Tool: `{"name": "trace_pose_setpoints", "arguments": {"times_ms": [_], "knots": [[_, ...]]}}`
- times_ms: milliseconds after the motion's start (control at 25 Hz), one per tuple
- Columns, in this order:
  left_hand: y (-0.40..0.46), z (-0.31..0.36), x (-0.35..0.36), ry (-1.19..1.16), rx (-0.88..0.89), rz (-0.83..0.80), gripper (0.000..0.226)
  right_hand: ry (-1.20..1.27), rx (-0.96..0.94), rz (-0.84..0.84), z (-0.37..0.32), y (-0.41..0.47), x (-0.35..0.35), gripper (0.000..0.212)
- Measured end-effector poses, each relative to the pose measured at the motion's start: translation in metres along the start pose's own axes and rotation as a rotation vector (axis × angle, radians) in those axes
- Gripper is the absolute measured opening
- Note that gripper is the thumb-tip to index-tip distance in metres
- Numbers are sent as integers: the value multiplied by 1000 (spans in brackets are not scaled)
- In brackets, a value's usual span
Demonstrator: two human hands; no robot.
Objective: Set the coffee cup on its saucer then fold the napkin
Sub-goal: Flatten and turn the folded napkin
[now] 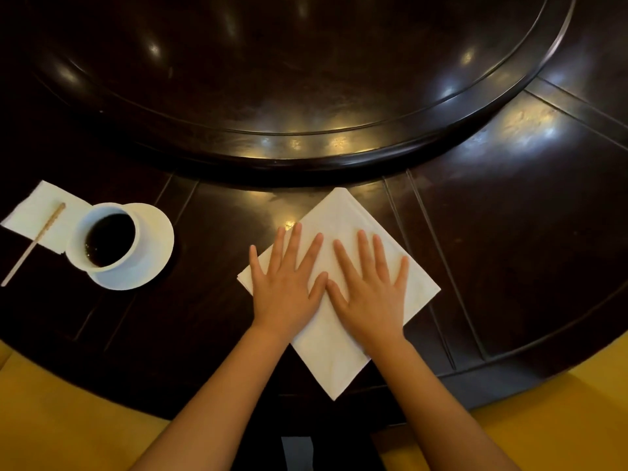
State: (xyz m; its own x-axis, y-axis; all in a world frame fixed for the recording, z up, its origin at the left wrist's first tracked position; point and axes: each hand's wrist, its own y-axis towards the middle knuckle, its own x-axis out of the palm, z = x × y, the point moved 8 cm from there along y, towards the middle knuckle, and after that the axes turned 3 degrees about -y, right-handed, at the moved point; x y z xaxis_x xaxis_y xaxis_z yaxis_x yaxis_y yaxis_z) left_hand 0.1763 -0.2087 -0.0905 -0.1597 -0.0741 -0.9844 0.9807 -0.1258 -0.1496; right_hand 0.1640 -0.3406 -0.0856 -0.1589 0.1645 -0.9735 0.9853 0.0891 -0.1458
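White, soft folded cloth napkin [343,277] lies centre frame on the dark wooden tabletop [509,232], light and limp; best pinched at a corner. Left hand [285,283] and right hand [370,290] press it, fingers spread flat. White coffee cup [105,236] sits on its white saucer [153,246] at left.

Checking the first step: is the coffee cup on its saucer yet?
Yes. The coffee cup, upright and holding dark coffee, sits on the white saucer, toward its left edge rather than centred.

white folded paper napkin [343,351]: middle hidden under both flat hands
white round saucer [154,246]: left part hidden behind cup
dark round wooden table [509,232]: cut off at picture's edges
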Motion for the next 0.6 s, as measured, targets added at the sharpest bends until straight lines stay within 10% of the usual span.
{"name": "trace_pose_setpoints", "arguments": {"times_ms": [320, 600], "knots": [[-8, -19, -4, -52, -116, 27, 76, -33, 414, 57, 71, -7, -21, 75], [-6, -18, -4, -23, -86, 19, 76, -181, -549, -100, -30, 75, -17, 57]]}}
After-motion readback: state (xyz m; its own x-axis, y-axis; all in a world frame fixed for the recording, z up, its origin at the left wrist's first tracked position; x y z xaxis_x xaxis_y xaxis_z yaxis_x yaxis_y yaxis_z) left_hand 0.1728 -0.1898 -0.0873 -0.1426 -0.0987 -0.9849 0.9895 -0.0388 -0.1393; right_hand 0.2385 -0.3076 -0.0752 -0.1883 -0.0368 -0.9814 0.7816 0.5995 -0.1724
